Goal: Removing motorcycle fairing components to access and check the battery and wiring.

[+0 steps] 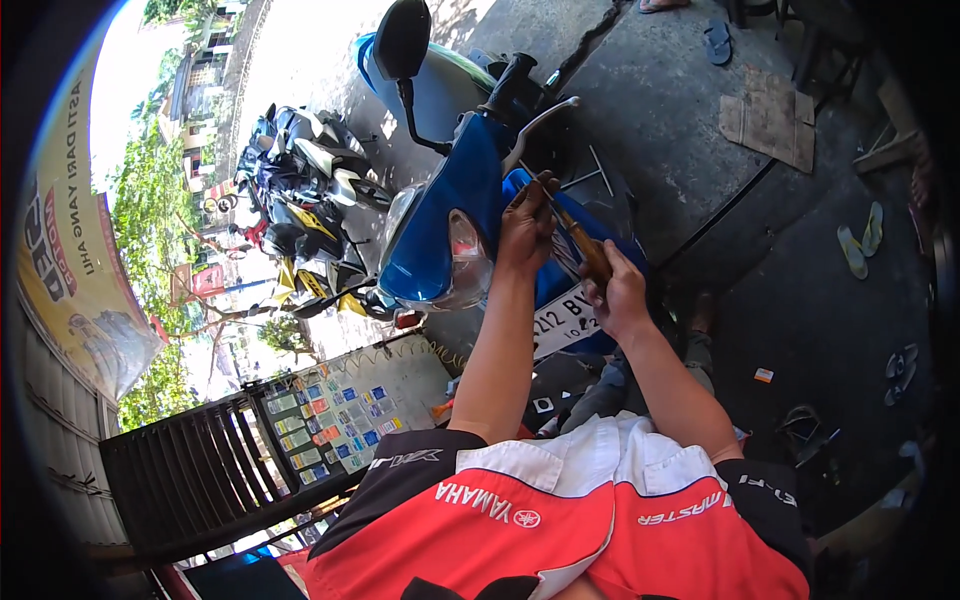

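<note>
A screwdriver with an amber handle slants in front of the blue scooter. My right hand is closed around the handle's lower end. My left hand is closed too, its fingertips pinched at the far end of the shaft, close to the blue front panels; the tip itself is hidden by the fingers. Just beyond them are the silver brake lever and the black handlebar grip. A white number plate is on the scooter below my hands.
A black mirror stands up from the handlebar. Several motorbikes are parked at the left. Flattened cardboard and sandals lie on the dark floor at right. A board of small packets stands at lower left.
</note>
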`<state>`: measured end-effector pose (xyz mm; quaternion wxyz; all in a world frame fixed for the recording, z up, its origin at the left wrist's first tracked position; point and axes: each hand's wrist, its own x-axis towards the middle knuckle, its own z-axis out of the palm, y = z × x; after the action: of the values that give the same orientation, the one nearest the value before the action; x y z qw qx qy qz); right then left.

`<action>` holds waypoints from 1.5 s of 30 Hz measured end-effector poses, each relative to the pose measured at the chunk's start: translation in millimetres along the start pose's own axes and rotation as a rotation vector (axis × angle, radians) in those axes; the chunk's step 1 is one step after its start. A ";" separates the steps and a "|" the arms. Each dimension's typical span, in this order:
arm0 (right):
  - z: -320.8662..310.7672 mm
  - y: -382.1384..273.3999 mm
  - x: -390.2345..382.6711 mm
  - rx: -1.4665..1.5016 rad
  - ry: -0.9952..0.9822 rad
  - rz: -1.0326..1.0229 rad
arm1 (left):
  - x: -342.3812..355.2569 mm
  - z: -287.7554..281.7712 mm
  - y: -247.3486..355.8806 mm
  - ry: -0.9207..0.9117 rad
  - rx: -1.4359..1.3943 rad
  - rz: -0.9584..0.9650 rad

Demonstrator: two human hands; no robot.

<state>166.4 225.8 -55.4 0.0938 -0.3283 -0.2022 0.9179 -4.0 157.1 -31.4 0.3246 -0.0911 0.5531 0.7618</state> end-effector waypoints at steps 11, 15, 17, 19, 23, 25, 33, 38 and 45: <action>6.9 8.1 -0.8 0.212 -0.040 0.086 | 6.1 -0.8 -0.3 0.106 0.062 0.056; 8.3 7.3 -3.0 -0.399 0.107 -0.549 | 7.6 0.0 1.4 0.118 0.164 0.092; 4.7 1.4 -3.3 0.253 -0.023 0.037 | 7.2 2.8 2.0 -0.024 -0.064 0.004; 2.7 -3.6 -1.0 0.233 -0.025 0.071 | 6.5 7.0 3.1 -0.001 0.035 0.057; 5.3 -4.8 13.0 -0.660 0.096 -0.723 | 6.0 16.2 2.2 0.086 0.157 0.096; 6.2 -3.7 19.5 -1.130 0.184 -1.227 | 3.1 17.3 0.7 0.100 0.116 0.105; -7.2 -10.5 37.2 -0.578 -0.114 -0.433 | -65.1 -21.3 -27.0 0.200 0.023 -0.089; 21.8 -20.9 36.0 -1.260 -0.015 -1.178 | -138.7 -58.6 -48.2 0.104 -0.272 -0.259; 23.4 -6.8 9.2 0.015 -0.194 0.241 | -181.6 -125.7 -24.5 0.026 -0.374 -0.153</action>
<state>144.6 227.5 -41.2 -0.0345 -0.2593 -0.1625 0.9514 123.3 -23.4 -6.9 0.3519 -0.2016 0.3975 0.8231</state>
